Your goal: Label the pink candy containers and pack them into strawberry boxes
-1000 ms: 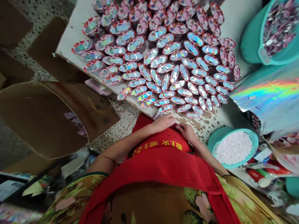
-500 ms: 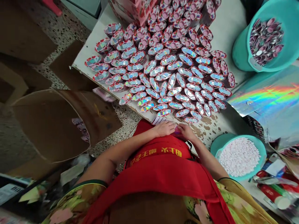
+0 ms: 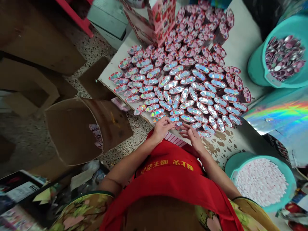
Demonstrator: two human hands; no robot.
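At the front edge of a crowd of upright oval packs with shiny silvery tops (image 3: pixel 189 104), my left hand (image 3: pixel 161 129) has its thumb and fingers drawn together. What is in that pinch, if anything, I cannot make out. My right hand (image 3: pixel 193 137) is just to the right, its fingers stretched and slightly apart, the tips close to the nearest packs. Just below and between the hands lies a flat pink-and-white striped piece (image 3: pixel 175 139), partly over my red apron (image 3: pixel 168 173).
A teal bucket (image 3: pixel 257 69) of pink and silvery oval pieces stands at far right. Nearer is a teal tub (image 3: pixel 231 166) of small whitish pieces. Holographic sheeting (image 3: pixel 284 112) lies between them. A printed box (image 3: pixel 160 25) stands behind the packs; an open carton (image 3: pixel 115 128) sits at left.
Both hands have moved forward from the apron to the front packs and come apart. The right fingers have straightened. The striped piece shows more fully. The view has shifted.
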